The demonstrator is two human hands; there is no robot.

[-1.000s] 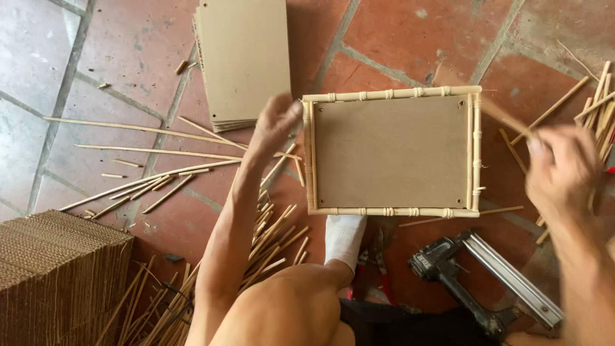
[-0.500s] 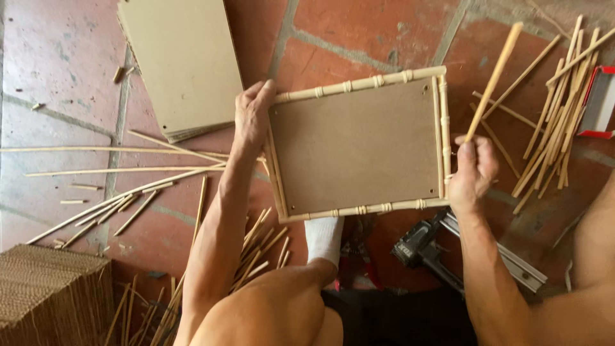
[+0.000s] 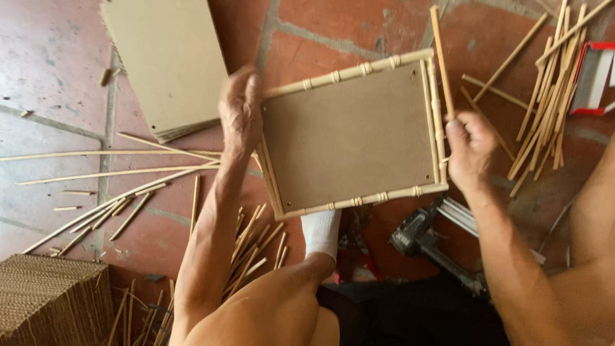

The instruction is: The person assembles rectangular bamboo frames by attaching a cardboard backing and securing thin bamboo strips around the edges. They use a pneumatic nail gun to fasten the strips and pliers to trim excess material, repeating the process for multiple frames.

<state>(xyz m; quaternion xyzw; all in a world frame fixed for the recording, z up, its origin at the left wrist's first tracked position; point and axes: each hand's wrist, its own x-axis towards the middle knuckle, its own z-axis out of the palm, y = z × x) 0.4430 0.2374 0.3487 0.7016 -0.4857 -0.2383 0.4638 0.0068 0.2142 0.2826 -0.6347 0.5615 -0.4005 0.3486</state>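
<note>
The red tiled floor [image 3: 57, 51] carries everything. At its centre lies a rectangular fibreboard panel edged with a bamboo frame [image 3: 349, 138], slightly tilted. Above left sits a stack of plain boards [image 3: 170, 57]; a pile of corrugated cardboard [image 3: 51, 298] fills the lower left corner. A nail gun [image 3: 423, 240] lies just below the frame. The left hand [image 3: 240, 112] clasps the frame's left edge, fingers curled over it. The right hand [image 3: 471, 147] is closed around a thin bamboo stick [image 3: 441, 57] standing along the frame's right edge.
</note>
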